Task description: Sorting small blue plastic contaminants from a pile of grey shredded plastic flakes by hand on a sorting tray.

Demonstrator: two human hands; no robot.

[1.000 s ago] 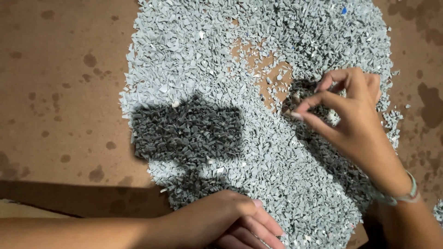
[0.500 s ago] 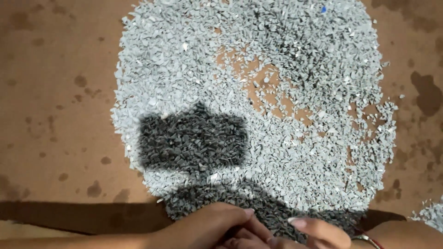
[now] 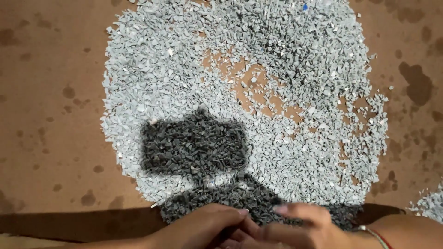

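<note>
Head view, looking straight down. A broad spread of pale grey plastic flakes (image 3: 240, 106) lies on a brown, stained floor (image 3: 50, 115), thinned to bare patches near its centre and right side. 1 blue fleck (image 3: 305, 7) sits at the top edge. A dark rectangular shadow (image 3: 194, 147) falls across the lower middle of the spread.

Both hands meet at the bottom edge of the frame, at the near rim of the flakes. Left hand (image 3: 203, 228): fingers curled inward, knuckles up. Right hand (image 3: 300, 226): fingers bent toward the left hand, touching it; a thin bangle (image 3: 374, 235) at the wrist. Whether either hand encloses any flakes cannot be told; the palms face away and the fingertips are cut off by the frame edge.

Handling, as judged: the flakes look light, stiff, sharp-edged and loose, so they would scatter under a sweep and slip from a flat palm. A single flake would want a fingertip pinch; a quantity, a cupped scoop from the pile's rim.

Versus 1.0 s ago: the right hand was then stretched out over the right-centre of the spread, fingertips pinching among the flakes; it is now drawn back beside the left hand. The left hand has barely shifted.
</note>
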